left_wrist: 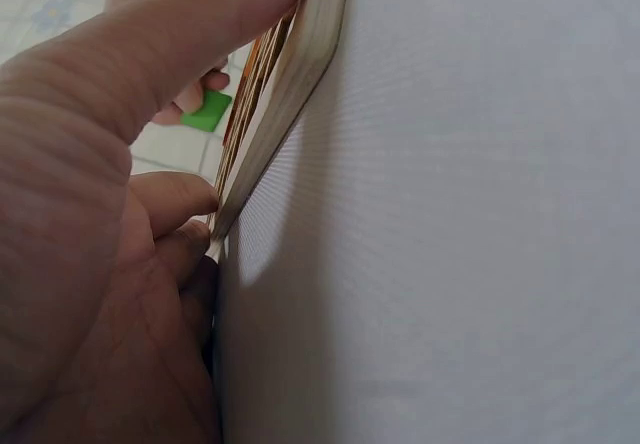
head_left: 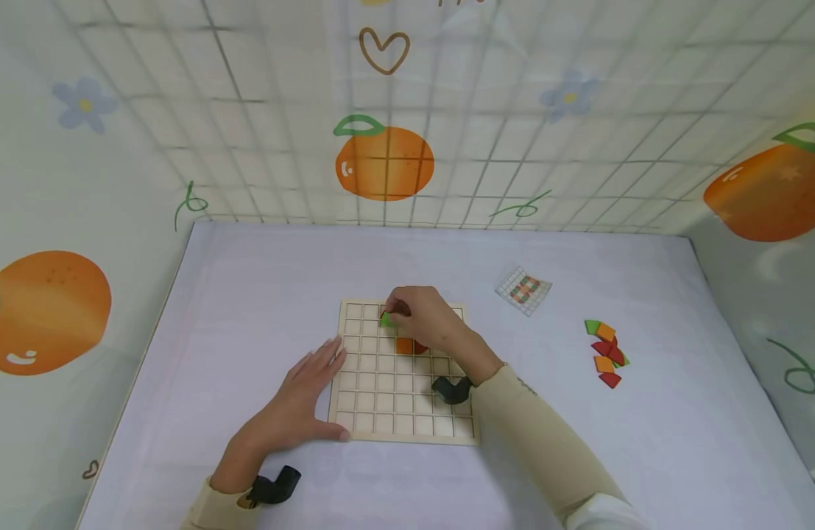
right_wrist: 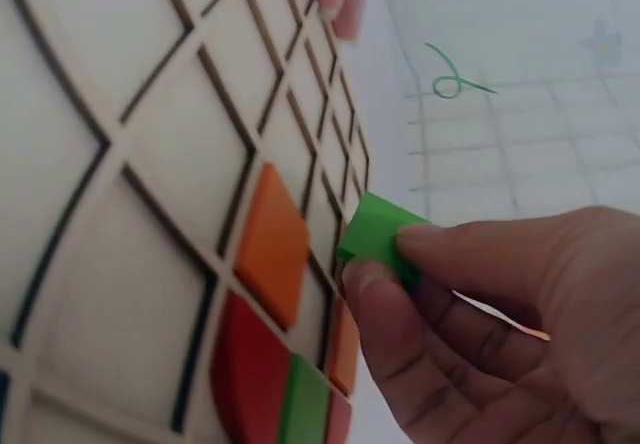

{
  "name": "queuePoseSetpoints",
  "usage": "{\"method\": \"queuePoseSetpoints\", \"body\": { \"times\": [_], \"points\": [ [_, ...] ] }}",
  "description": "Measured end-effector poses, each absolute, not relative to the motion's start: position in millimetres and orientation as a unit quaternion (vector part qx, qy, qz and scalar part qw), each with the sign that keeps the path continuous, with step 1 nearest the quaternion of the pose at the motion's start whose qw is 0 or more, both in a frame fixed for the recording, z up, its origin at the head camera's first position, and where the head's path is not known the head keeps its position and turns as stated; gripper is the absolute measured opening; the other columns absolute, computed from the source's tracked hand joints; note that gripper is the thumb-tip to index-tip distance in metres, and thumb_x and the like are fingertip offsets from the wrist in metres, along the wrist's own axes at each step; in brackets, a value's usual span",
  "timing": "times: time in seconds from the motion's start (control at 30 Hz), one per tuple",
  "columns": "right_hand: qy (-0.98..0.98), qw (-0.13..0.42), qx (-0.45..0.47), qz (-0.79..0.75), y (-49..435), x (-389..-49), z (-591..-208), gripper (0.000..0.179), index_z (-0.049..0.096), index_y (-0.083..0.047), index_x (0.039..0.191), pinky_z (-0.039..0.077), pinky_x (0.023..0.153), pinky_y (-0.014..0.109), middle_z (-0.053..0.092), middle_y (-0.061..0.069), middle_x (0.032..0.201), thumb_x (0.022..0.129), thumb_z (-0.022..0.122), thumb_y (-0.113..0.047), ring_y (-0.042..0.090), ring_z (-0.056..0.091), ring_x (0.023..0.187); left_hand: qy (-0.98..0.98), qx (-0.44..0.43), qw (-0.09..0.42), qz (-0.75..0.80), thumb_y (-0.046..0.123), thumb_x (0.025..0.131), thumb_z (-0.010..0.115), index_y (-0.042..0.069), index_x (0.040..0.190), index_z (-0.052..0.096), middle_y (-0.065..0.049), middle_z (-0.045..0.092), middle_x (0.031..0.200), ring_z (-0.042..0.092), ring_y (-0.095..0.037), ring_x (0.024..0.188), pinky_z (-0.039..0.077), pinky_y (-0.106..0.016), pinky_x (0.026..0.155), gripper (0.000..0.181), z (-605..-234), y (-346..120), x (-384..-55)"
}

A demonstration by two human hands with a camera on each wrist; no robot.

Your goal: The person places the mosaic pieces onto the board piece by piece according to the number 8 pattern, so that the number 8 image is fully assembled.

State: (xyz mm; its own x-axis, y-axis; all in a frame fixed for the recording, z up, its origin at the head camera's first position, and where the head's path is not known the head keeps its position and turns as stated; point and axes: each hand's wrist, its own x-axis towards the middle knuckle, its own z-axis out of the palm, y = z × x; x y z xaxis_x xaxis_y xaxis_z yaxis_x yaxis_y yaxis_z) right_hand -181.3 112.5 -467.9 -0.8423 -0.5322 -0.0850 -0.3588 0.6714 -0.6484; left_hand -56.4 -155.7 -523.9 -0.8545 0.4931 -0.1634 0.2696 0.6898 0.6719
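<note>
A wooden grid board (head_left: pixel 383 403) lies flat on the table. My left hand (head_left: pixel 304 401) rests against its left side, fingers extended along the edge and thumb at the near left corner. Over the far rows, my right hand (head_left: pixel 422 315) pinches a green block (right_wrist: pixel 372 226) between thumb and forefinger. In the right wrist view, an orange square (right_wrist: pixel 275 244) sits in a cell close to that hand. A red piece with a curved edge (right_wrist: pixel 245 374) and a green piece (right_wrist: pixel 305 404) lie beside it. From the head, the right hand hides part of these pieces.
Right of the board is a loose group of red, orange and green pieces (head_left: pixel 604 350). A small card with a printed coloured pattern (head_left: pixel 523 290) lies beyond the board's far right corner. A patterned curtain (head_left: pixel 281 132) hangs behind the table.
</note>
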Motion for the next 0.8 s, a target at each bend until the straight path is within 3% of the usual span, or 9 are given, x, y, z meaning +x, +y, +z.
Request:
{"method": "queuePoseSetpoints", "body": {
  "times": [0.57,0.8],
  "points": [
    [0.921,0.094,-0.282,-0.252,101.3,-176.7,-480.7,0.01,0.075,-0.005,0.098,0.056,0.077,0.031,0.062,0.003,0.093,0.102,0.067,-0.007,0.019,0.062,0.088,0.907,0.202,0.174,0.324,0.048,0.071,0.096,0.013,0.168,0.016,0.004,-0.001,0.176,-0.002,-0.015,0.16,0.001,-0.044,0.128,0.131,-520.5,-154.7,-55.2],
    [0.919,0.08,-0.264,-0.282,117.7,-167.3,-467.6,0.003,0.07,-0.007,0.098,0.053,0.073,0.03,0.059,0.002,0.094,0.1,0.069,-0.009,0.016,0.056,0.082,0.907,0.205,0.17,0.326,0.047,0.071,0.095,0.013,0.168,0.017,0.003,0.0,0.176,-0.001,-0.017,0.161,0.003,-0.047,0.128,0.129,-519.9,-153.5,-55.1]
  ]
}}
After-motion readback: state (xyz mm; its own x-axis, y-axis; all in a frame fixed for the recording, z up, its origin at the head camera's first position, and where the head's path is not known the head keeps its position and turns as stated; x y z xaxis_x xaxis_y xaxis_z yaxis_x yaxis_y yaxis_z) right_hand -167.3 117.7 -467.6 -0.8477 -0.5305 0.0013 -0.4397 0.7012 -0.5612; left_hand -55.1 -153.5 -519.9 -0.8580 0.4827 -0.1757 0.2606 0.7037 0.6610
